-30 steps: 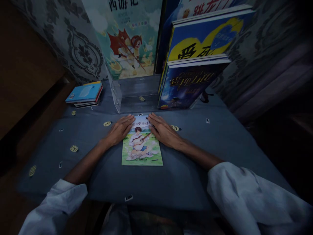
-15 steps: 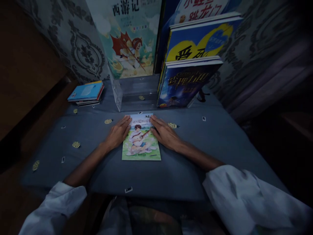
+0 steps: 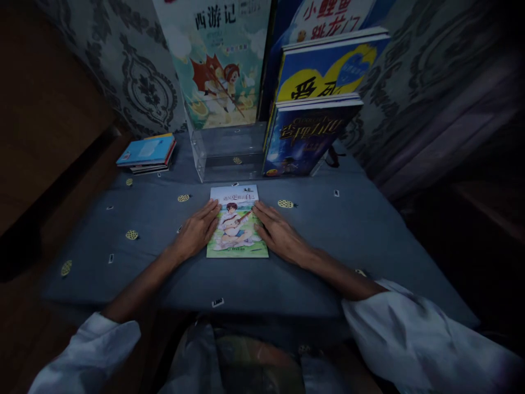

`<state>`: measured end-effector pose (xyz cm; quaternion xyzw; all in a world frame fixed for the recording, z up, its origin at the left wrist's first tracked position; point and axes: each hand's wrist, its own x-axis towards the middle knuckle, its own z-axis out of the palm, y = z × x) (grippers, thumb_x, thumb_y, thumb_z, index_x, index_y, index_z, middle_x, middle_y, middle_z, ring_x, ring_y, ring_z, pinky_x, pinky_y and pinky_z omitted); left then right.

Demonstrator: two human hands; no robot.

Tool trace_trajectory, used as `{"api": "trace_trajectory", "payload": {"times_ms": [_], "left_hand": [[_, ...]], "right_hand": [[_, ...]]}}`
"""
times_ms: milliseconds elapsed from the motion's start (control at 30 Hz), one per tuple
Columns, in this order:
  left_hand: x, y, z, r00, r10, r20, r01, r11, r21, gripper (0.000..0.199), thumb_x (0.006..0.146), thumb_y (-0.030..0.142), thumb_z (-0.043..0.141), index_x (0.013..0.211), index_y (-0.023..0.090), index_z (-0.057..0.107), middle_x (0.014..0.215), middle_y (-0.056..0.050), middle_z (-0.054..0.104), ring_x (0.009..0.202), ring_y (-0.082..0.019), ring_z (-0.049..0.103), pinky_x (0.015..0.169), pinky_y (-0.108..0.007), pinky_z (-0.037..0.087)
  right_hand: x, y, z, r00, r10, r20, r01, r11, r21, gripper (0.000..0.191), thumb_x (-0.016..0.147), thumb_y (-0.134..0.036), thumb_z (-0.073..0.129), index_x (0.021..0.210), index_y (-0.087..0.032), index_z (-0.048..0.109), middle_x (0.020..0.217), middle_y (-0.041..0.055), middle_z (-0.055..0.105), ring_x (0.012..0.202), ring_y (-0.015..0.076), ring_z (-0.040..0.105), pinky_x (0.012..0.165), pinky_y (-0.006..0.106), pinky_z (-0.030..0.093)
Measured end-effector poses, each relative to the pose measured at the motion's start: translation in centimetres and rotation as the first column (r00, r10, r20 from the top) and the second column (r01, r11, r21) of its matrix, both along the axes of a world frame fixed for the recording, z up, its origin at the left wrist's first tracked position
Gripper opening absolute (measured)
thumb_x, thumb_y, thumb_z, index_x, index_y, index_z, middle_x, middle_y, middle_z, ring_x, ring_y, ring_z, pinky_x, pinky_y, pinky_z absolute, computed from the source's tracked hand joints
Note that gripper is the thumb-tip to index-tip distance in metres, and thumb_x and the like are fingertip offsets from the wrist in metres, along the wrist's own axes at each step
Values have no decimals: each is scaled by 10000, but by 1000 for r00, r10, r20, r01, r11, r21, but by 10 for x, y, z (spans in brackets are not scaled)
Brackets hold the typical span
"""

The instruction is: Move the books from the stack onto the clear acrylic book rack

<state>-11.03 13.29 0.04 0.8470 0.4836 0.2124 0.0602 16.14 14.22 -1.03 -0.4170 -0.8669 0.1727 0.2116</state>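
Observation:
A thin paperback book (image 3: 237,224) lies closed and flat on the grey-blue tablecloth (image 3: 180,290), its cover showing a figure playing a guitar on grass. My left hand (image 3: 199,229) rests at its left edge, fingers stretched out and fingertips on the cover's margin. On the opposite side, my right hand (image 3: 281,230) lies along the right edge, its fingertips touching the cover and the thumb a little apart from the fingers. Neither hand is closed round the book.
Behind the book stands a clear acrylic rack (image 3: 229,145) holding several upright books, among them a green picture book (image 3: 229,71) and a dark blue book (image 3: 305,137). A small stack of books (image 3: 147,153) lies at the back left. Patterned wallpaper (image 3: 150,87) rises behind.
Both hands have slid down the book's side edges toward me, from near its top corners. The view has shifted slightly; the book keeps its place on the cloth.

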Motion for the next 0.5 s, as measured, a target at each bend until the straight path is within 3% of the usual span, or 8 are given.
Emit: {"api": "trace_trajectory", "payload": {"times_ms": [500], "left_hand": [[6,-52,0,998,-62,-23,63,997,34,418,1048,306,386,1437,220,512,1500,-91,520,1415,-236,463,1164,-456,428]], "right_hand": [[-1,-52,0,1000,-23,5,23,1000,13,521,1030,-332,356,1501,-120,424,1570,179,409,1474,291,348,1210,517,331]]}}
